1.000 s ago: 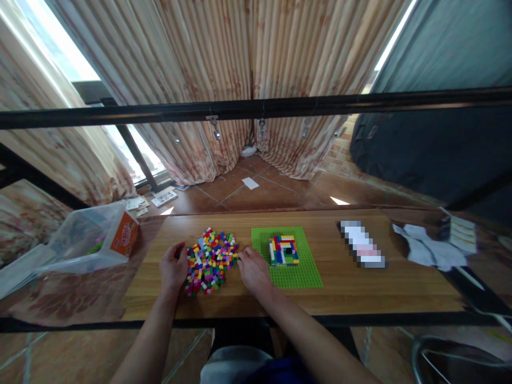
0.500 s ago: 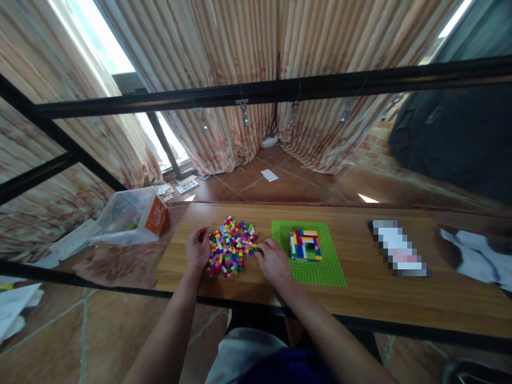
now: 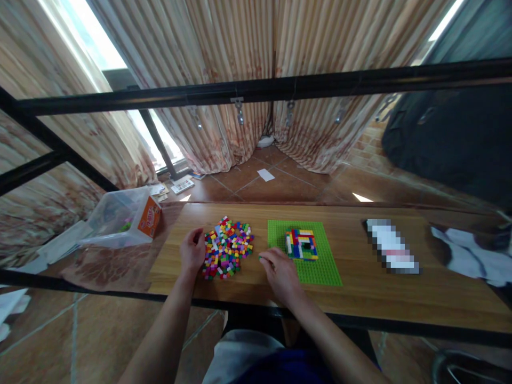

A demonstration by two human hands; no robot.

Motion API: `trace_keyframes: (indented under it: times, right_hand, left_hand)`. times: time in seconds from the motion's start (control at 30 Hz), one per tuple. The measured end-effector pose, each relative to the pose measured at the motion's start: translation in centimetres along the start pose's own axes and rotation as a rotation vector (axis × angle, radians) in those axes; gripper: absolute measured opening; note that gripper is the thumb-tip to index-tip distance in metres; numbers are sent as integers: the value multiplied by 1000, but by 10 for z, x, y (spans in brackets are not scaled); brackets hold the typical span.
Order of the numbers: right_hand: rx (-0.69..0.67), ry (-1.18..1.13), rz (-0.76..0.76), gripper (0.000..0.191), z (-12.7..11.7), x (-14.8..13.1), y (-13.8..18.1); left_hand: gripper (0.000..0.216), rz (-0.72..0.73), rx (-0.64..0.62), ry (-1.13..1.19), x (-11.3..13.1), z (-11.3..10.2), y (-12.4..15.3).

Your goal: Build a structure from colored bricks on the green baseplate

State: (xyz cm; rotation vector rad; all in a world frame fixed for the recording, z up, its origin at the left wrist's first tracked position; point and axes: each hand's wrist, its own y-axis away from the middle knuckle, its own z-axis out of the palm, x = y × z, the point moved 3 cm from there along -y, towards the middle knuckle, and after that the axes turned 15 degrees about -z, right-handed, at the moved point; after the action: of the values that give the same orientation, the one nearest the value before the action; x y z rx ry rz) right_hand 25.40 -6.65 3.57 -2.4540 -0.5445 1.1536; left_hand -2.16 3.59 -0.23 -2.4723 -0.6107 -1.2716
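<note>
A loose heap of small colourful toy bricks (image 3: 229,248) lies on the wooden table. My left hand (image 3: 192,252) rests at the heap's left edge with its fingers curled in; whatever they may hold is hidden. Between the heap and the green baseplate (image 3: 326,266), my right hand (image 3: 282,273) pinches a tiny green brick (image 3: 261,258) at its fingertips. On the baseplate stands a low square build of mixed-colour bricks (image 3: 302,245) with an opening in its middle. My right hand is just left of and in front of this build, apart from it.
A phone with a blurred screen (image 3: 392,246) lies right of the baseplate, with crumpled white paper (image 3: 468,256) farther right. To the left stands a clear plastic box (image 3: 116,216) with an orange label. A black metal rail (image 3: 256,89) crosses beyond the wooden table (image 3: 352,298).
My right hand has drawn back from the heap's right edge towards the baseplate, with the green brick pinched in it. My left hand stays beside the heap. The view has shifted slightly.
</note>
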Motion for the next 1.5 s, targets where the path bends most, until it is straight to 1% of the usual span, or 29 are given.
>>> trace_keyframes:
  times: [0.1,0.17,0.3,0.37,0.43,0.5,0.6,0.73,1.0,1.17,1.3,1.5]
  right_hand:
    - [120,-64,31,20,-25,2,16]
    - [196,-62,83,20,-45,10,27]
    - [311,-1,242,28,-80,37,46]
    - [356,40,336,32,-93,53,52]
    - [390,68,402,36,-101,66,55]
    - [398,84,421,38,-104,74,54]
    - [369,102,389,38,-101,79,49]
    - [340,124,351,37,-96,81,44]
    - [356,135,345,35,-95,84,42]
    - [382,74,384,34,-91,88,43]
    - [408,4,404,37,-90,91,46]
    - [438,-5,441,44,-95,90,46]
  left_hand:
    - [29,-2,-2,-5,1,-1,1]
    - [30,-5,-1,-6,0,-2,2]
    - [30,-11,3,-3,0,-1,1]
    - [30,-21,2,-1,0,0,0]
    - [31,-27,-2,-5,0,0,-1]
    - [31,-25,-1,-17,1,-1,-1]
    - [31,-17,-5,-33,2,-2,0]
    - [30,-25,0,-36,2,-2,-1]
    - [31,-57,-9,-34,3,-2,1]
    - [31,-52,-9,-34,4,-2,2]
    - [30,-57,-11,-30,5,-3,2]
    - [29,-37,-6,-30,6,-3,2]
